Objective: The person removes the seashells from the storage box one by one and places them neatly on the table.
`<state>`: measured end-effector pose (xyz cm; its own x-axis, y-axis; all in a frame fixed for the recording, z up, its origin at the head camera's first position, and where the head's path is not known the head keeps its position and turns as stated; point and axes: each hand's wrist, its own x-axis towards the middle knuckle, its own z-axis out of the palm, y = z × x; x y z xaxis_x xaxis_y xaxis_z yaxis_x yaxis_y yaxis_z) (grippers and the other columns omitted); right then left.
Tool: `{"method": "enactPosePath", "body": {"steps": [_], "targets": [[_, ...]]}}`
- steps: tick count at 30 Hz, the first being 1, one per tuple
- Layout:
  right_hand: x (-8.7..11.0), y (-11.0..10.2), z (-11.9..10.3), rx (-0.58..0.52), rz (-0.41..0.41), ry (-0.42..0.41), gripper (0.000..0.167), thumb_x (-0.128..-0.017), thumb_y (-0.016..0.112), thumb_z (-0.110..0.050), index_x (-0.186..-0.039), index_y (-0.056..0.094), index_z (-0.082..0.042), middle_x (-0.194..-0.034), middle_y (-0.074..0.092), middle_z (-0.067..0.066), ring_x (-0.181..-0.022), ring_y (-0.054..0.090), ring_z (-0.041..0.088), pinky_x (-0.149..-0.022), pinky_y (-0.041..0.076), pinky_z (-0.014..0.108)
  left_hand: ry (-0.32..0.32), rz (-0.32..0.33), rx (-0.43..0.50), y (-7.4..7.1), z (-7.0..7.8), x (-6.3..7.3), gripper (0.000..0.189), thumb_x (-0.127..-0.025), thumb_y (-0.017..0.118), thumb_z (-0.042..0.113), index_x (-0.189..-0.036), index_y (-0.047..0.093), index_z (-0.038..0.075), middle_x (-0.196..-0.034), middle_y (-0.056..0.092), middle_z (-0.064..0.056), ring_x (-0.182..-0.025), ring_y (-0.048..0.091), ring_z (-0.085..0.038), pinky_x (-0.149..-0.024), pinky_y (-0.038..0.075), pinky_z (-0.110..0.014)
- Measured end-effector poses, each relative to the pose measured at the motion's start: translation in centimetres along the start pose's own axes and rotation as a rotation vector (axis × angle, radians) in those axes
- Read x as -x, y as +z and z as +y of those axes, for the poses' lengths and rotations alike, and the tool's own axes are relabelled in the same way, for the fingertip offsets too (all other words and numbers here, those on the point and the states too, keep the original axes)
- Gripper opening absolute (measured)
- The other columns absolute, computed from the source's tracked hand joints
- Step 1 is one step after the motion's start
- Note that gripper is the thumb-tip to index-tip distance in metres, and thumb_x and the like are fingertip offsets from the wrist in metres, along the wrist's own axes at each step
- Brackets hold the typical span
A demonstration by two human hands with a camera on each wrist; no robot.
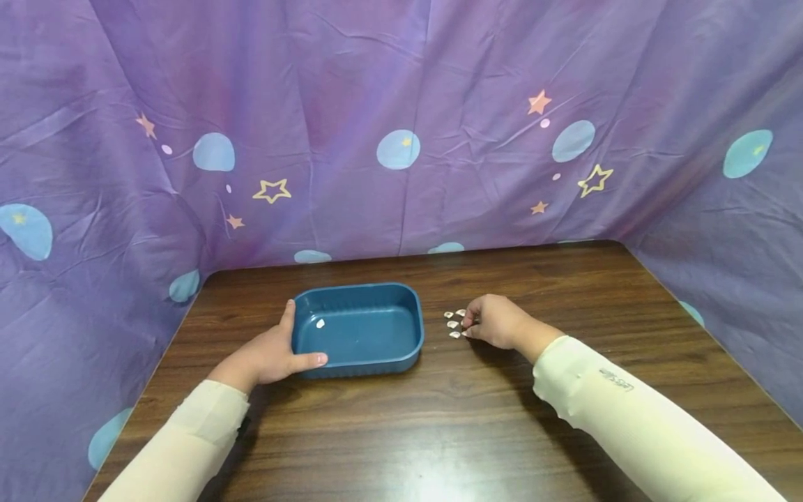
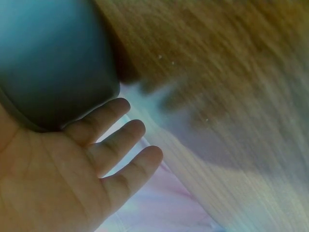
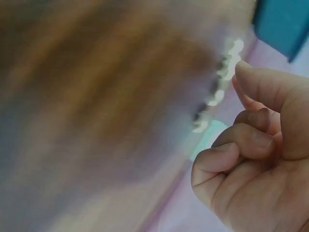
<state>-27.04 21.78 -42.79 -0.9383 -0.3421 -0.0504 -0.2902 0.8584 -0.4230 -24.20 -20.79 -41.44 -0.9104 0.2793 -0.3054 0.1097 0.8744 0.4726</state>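
My left hand [image 1: 272, 352] rests against the left end of a blue plastic bin [image 1: 417, 348], thumb along the near rim and index finger along the left rim. In the left wrist view the other fingers [image 2: 123, 145] stretch out straight beside the bin's outer wall. One small white shell [image 1: 320, 323] lies in the bin. Several more white shells [image 1: 453, 325] sit on the table to its right. At that group my right hand [image 1: 498, 322] pinches a small shell [image 1: 465, 334] between thumb and index finger, its other fingers curled. The fingertips partly hide this shell.
The bin stands on a brown wood-grain table [image 1: 376, 411]. A purple cloth [image 1: 351, 195] with stars and blue ovals hangs behind and at both sides of the table.
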Motion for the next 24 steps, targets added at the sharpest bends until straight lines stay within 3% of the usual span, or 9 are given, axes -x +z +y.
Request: {"method": "enactPosePath", "body": {"steps": [6,12,17,24], "targets": [[-0.7,-1.9,-2.0,-0.113,0.094,-0.069,0.005,-0.088,0.078,-0.009,-0.085,0.074,-0.009,-0.077,0.071,-0.003,-0.072,0.060,0.011,-0.075,0.052,0.034,-0.005,0.007,-0.012,-0.2,0.0,0.1,0.141,-0.087,0.072,0.072,-0.163,-0.017,-0.006,-0.162,0.023,-0.045,-0.143,0.043,-0.057,-0.114,0.040,-0.067],[-2.3,-3.1,-5.5,-0.204,0.125,-0.121,0.004,-0.091,0.077,-0.013,-0.091,0.077,-0.009,-0.073,0.067,-0.002,-0.067,0.059,0.010,-0.068,0.050,0.030,-0.002,0.010,-0.014,-0.2,-0.2,0.0,0.141,-0.087,0.072,0.073,-0.162,-0.018,-0.006,-0.161,0.023,-0.046,-0.143,0.043,-0.058,-0.114,0.039,-0.067],[-3.6,-2.8,-8.4,-0.238,0.120,-0.147,0.006,-0.093,0.078,-0.015,-0.095,0.077,-0.009,-0.073,0.067,-0.004,-0.067,0.057,0.009,-0.068,0.050,0.029,0.000,0.007,-0.005,0.0,-0.2,0.1,0.140,-0.088,0.072,0.072,-0.163,-0.017,-0.006,-0.161,0.023,-0.045,-0.144,0.043,-0.057,-0.115,0.039,-0.066],[-5.6,-1.0,-11.5,-0.243,0.092,-0.175,0.009,-0.093,0.081,-0.019,-0.097,0.077,-0.012,-0.061,0.050,-0.006,-0.057,0.047,0.008,-0.059,0.042,0.027,-0.003,0.005,0.002,0.0,0.0,0.0,0.140,-0.088,0.072,0.072,-0.162,-0.018,-0.006,-0.162,0.022,-0.045,-0.145,0.041,-0.058,-0.116,0.037,-0.067]]}}
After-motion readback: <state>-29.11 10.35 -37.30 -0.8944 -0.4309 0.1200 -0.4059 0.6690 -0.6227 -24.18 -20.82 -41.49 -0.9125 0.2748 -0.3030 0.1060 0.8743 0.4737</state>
